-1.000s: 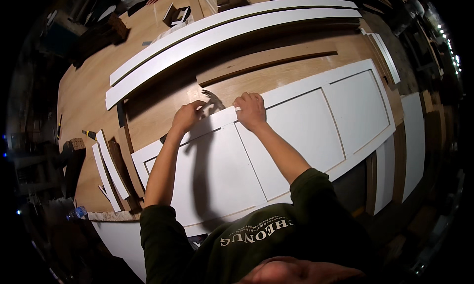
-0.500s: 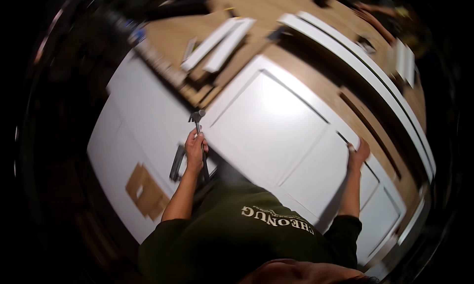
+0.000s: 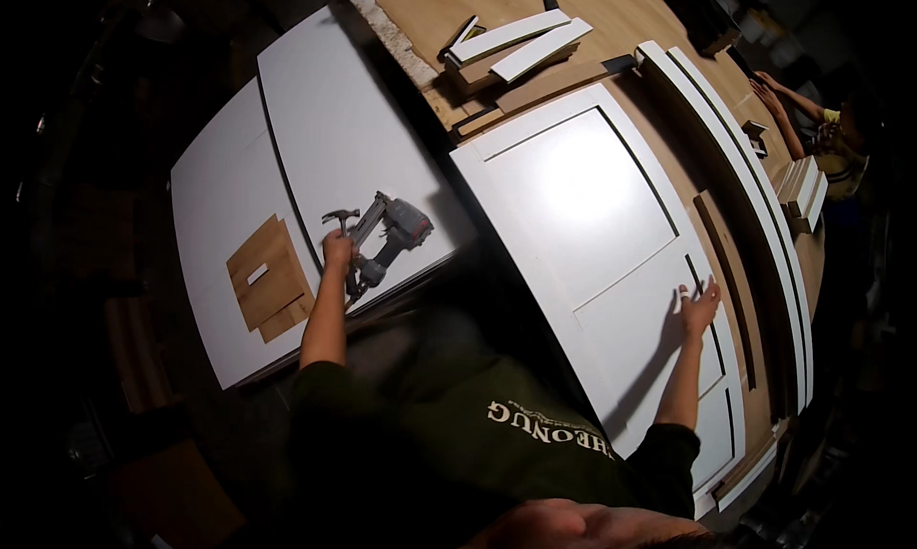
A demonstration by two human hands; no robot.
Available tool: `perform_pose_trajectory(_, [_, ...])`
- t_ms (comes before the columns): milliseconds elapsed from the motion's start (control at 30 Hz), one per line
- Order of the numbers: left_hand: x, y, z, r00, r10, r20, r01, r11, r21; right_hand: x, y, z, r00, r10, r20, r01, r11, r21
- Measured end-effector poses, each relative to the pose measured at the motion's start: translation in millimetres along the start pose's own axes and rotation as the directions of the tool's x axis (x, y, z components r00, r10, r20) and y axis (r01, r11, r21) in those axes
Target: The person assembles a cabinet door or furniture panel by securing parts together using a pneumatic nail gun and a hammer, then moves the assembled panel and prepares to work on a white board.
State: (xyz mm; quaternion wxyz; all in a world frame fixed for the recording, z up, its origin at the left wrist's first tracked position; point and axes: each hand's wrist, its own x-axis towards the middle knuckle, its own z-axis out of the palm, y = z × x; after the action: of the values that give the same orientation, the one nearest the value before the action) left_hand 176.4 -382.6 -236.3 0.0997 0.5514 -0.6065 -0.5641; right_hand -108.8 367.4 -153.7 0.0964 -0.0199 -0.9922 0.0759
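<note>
My left hand [image 3: 337, 250] is closed around a claw hammer [image 3: 342, 216], its head sticking up above the fist. Beside it, a black and grey nail gun [image 3: 406, 226] lies on a white panel [image 3: 330, 100]. On the right, my right hand [image 3: 700, 310] has its fingers apart over the edge strip of a white panelled door [image 3: 535, 224]. I cannot tell whether the fingertips touch the door. Narrow dark gaps show along parts of the door's raised frame.
Brown cardboard pieces [image 3: 270, 286] lie on the left panel. White strips [image 3: 543, 48] rest on wood blocks at the bench's [image 3: 430, 14] far side. Long white-edged boards [image 3: 735, 158] run along the right. Another person's hands [image 3: 772, 95] are at the far right.
My left hand has moved left with the hammer, away from the door and over the left panel beside the nail gun. My right hand's fingers have spread. The view has swung left.
</note>
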Motion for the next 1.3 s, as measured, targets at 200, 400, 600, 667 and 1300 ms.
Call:
perform_pose_trajectory(200, [37.5,3.4,0.3,0.968,-0.026,-0.251,-0.016,0.986,-0.165,-112.7,-75.0,5.5,0.999,-0.012,0.033,0.0,0.942,0.336])
perform_pose_trajectory(400, [124.4,-94.2,-64.1,0.82,-0.147,-0.553,0.027,0.975,-0.22,-174.4,-99.0,6.8,0.993,0.053,0.106,-0.077,0.969,0.235])
perform_pose_trajectory(600, [107.9,-156.8,-163.0,0.803,0.005,-0.596,0.357,0.797,0.488,-152.0,-142.3,8.4,0.961,0.052,0.272,-0.136,0.944,0.301])
perform_pose_trajectory(667, [67.4,-64.4,-100.2,0.797,0.254,-0.547,0.287,0.639,0.714,-183.0,-138.7,3.6,0.959,0.206,0.197,-0.246,0.946,0.209])
perform_pose_trajectory(1300, [-186.7,104.8,261.5,-0.287,0.349,0.892,-0.951,-0.214,-0.223,-133.2,-215.7,-9.7,0.84,0.495,0.22,-0.541,0.796,0.272])
